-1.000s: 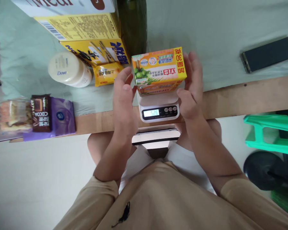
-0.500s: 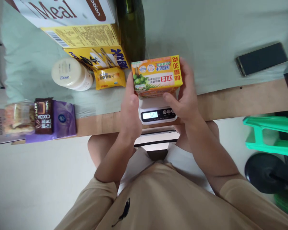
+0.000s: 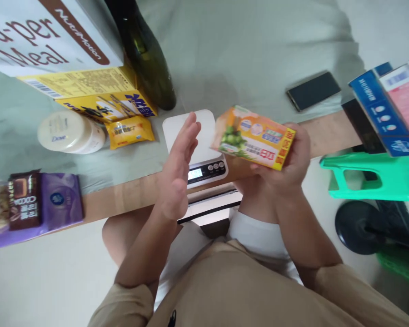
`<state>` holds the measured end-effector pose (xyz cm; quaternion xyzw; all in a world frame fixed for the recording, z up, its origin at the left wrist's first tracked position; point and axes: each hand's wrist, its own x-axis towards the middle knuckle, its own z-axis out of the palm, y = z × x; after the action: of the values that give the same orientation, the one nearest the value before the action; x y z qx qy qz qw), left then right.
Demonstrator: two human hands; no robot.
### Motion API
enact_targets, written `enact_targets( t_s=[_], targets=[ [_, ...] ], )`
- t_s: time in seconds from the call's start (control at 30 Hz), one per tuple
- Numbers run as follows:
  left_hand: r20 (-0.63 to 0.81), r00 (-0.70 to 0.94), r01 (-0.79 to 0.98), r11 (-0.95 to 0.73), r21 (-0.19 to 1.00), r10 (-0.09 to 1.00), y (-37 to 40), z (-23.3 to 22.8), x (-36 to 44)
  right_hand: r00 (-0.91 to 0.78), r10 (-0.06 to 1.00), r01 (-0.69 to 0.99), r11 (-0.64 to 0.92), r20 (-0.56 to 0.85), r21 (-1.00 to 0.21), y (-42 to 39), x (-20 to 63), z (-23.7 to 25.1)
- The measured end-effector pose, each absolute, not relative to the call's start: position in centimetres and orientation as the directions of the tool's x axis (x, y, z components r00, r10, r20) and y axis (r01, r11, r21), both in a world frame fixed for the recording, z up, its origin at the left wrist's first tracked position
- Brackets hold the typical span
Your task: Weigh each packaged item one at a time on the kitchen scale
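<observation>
My right hand [image 3: 289,159] grips one end of an orange and yellow soap box [image 3: 252,136] with green fruit printed on it. The box is tilted, held up to the right of a white digital kitchen scale [image 3: 191,127]. Its display is lit, but I cannot read the digits surely. My left hand [image 3: 179,168] holds nothing; its fingers are stretched out, in front of the scale's left part and hiding some of it. Left of that hand lies a small yellow packet [image 3: 131,131], beside a white Dove jar [image 3: 70,132].
At the back left stand a white Super Meal box [image 3: 54,41], a yellow box [image 3: 105,106] and a dark green bottle [image 3: 150,63]. Purple tissue packs [image 3: 61,200] and a brown cocoa packet [image 3: 24,200] lie left. A phone [image 3: 313,91], blue box [image 3: 385,113] and green stool [image 3: 371,177] are right.
The soap box has moved right, away from above the scale, in my right hand. My left hand has let go of it. The view has shifted, showing more boxes at the right.
</observation>
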<state>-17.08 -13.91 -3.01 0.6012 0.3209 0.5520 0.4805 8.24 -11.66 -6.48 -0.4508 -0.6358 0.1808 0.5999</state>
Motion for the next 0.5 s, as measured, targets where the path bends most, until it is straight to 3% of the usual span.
enact_targets(
  t_s=[0.1, 0.3, 0.5],
  targets=[
    [0.35, 0.148, -0.111, -0.336, 0.935, 0.925, -14.1, -3.3, -17.1, 0.308, 0.751, 0.396, 0.457, 0.584, -0.797, -12.9, 13.5, -7.2],
    [0.351, 0.161, -0.09, -0.34, 0.936, 0.923, -14.1, -4.3, -17.5, 0.652, 0.634, 0.396, 0.182, 0.416, -0.9, -13.0, 23.7, -7.9],
    [0.413, 0.186, -0.098, -0.402, 0.911, 0.892, -13.6, -3.9, -17.1, 0.796, 0.501, 0.388, 0.01, 0.34, -0.922, -10.7, 27.5, -7.2]
  ],
)
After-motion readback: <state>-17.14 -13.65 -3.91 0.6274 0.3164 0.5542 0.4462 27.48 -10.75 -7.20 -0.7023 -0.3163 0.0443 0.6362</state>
